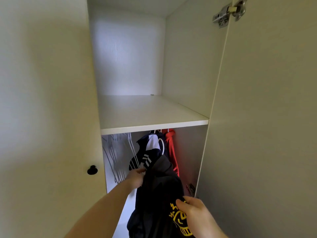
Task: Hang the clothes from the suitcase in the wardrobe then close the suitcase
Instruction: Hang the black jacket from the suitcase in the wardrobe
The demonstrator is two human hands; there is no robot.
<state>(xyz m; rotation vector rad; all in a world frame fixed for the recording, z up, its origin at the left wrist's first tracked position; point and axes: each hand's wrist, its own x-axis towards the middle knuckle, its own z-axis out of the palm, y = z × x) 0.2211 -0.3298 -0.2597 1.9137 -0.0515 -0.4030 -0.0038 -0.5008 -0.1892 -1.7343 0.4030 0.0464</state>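
1. The left hand reaches up and forward into the wardrobe, forearm stretched out from the lower left. Its fingers are curled onto the upper left edge of a black garment, gripping the cloth.
2. The right hand comes in from the lower right, knuckles toward me, with fingers and thumb pinched on the same black garment just above its yellow print.
3. The black garment hangs between the two hands, inside the open wardrobe below the shelf, in front of the hanging clothes.
4. Behind it a navy jacket with white stripes hangs from under the shelf, and beside that, to the right, a red garment.
5. To the left hang a bunch of bare white hangers; they look blurred and I cannot count them.
6. The rail is hidden behind the shelf's front edge, so only the tops of a few hooks show.
7. A white loop shows just above the black garment; I cannot tell whether it is a hanger hook or what it sits on.
8. The yellow print is partly covered by the right hand and cut off by the bottom edge.
9. A black knob sits on the closed left door; the right door stands open, a metal hinge at its top.
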